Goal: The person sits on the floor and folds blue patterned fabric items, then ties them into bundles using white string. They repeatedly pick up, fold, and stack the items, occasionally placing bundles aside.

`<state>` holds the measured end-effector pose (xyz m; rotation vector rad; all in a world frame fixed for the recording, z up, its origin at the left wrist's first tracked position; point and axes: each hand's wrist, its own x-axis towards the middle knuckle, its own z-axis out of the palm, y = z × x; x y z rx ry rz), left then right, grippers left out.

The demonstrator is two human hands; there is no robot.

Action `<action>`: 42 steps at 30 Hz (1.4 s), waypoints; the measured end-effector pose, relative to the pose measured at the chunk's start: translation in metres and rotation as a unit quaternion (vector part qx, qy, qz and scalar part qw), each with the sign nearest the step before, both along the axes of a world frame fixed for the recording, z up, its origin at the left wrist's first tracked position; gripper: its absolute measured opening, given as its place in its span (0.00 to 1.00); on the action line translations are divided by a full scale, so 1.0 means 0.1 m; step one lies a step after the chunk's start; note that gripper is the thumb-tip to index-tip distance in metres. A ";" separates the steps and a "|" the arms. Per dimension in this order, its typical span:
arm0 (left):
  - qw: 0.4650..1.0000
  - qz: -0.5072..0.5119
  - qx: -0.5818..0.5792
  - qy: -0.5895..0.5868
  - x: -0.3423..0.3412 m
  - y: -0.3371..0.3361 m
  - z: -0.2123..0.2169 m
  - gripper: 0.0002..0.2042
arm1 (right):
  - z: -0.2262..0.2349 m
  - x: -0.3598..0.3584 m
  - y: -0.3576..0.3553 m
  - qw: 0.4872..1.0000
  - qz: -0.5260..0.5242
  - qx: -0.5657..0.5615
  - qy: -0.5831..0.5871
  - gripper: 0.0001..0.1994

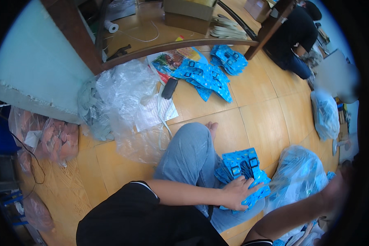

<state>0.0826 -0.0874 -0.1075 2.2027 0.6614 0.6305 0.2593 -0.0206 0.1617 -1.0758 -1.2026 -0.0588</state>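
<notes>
I sit on a wooden floor with one jeans-clad leg (190, 151) stretched forward. My left hand (238, 192) lies flat, fingers spread, on a stack of blue patterned packets with black buckles (244, 168) that rests on my lap. My right hand (336, 190) reaches out to the far right, blurred near the picture's rim, beside a clear plastic bag full of blue packets (297, 174). Whether it holds anything is not visible.
Two more piles of blue packets (205, 78) (229, 57) lie ahead near a wooden table leg (262, 39). Crumpled clear plastic bags (123, 98) and a black phone (169, 88) lie at left centre. Another person (295, 37) sits at the top right, with a filled bag (326, 115) nearby.
</notes>
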 end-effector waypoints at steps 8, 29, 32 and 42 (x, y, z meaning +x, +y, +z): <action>0.975 0.116 0.184 -0.038 0.14 -0.04 -0.29 0.27 | -2.41 -3.37 0.76 0.811 0.477 -0.311 -0.136 0.18; 0.997 -0.004 0.077 0.004 -0.01 0.08 0.05 0.39 | -2.65 -0.08 -1.96 0.834 -0.195 -0.475 0.204 0.30; 0.996 -0.009 0.084 0.026 -0.01 0.04 0.07 0.41 | -2.73 -0.28 -1.97 0.845 -0.101 -0.472 0.231 0.35; 0.995 0.013 0.099 -0.020 -0.07 -0.17 -0.08 0.36 | -2.56 -0.39 -1.50 0.864 -0.052 -0.450 0.221 0.53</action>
